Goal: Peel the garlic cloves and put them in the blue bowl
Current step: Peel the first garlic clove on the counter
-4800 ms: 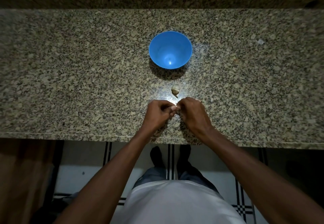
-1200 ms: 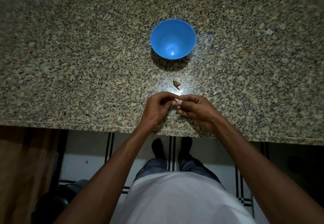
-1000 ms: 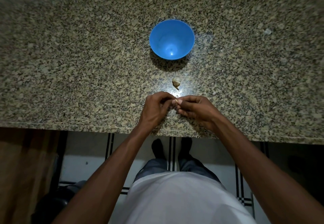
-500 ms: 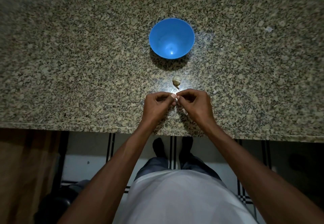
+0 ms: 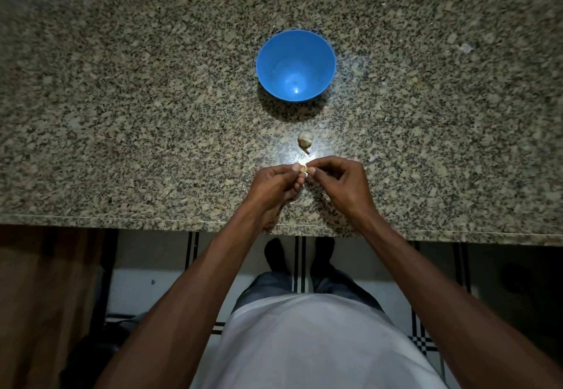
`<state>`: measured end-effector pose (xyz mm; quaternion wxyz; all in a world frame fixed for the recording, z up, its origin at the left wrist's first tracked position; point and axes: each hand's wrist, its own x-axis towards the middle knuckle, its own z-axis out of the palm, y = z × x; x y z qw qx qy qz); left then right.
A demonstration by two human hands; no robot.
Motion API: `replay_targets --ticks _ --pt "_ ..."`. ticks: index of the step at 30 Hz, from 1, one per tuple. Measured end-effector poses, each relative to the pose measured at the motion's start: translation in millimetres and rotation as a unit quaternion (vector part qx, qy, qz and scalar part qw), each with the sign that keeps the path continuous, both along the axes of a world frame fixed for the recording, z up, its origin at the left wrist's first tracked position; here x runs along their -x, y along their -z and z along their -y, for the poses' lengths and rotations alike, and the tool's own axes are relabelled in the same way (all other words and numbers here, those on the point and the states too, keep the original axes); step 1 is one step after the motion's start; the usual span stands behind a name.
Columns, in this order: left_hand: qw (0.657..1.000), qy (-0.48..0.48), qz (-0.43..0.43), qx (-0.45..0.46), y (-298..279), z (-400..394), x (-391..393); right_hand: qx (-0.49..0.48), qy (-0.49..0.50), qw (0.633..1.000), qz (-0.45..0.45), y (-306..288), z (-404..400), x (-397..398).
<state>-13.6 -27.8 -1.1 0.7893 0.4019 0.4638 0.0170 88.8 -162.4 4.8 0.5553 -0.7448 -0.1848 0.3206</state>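
Peeling step in progress: left hand (image 5: 274, 186) and right hand (image 5: 341, 184) are both pinching one small garlic clove (image 5: 303, 170) between fingertips, held above the counter (image 5: 122, 114) near its front edge, middle. How much skin is off is too small to tell. A second clove (image 5: 305, 139) is lying on the counter between the hands and the blue bowl (image 5: 268, 65), which is looking empty. Next move likely calls for stripping the remaining skin, then reaching forward to drop the clove in the bowl.
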Motion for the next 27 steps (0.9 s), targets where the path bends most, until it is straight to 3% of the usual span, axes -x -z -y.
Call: replay_targets --ticks 7,13,23,27 --pt "1.0 -0.008 0.016 -0.015 -0.3 6.7 -2.6 -0.017 0.047 0.995 -0.087 0.2 2.9 0.6" --pt "0.998 0.008 0.022 -0.054 -1.6 7.6 2.2 -0.001 0.032 0.996 -0.088 -1.3 6.2 -2.4" --pt "0.968 0.069 -0.003 -0.24 1.2 -1.0 11.7 0.036 0.025 0.994 -0.097 8.8 13.1 -7.3" --pt "0.923 0.135 -0.036 -0.36 7.6 -2.2 9.9 0.069 0.018 0.996 -0.053 12.9 10.2 -18.3"
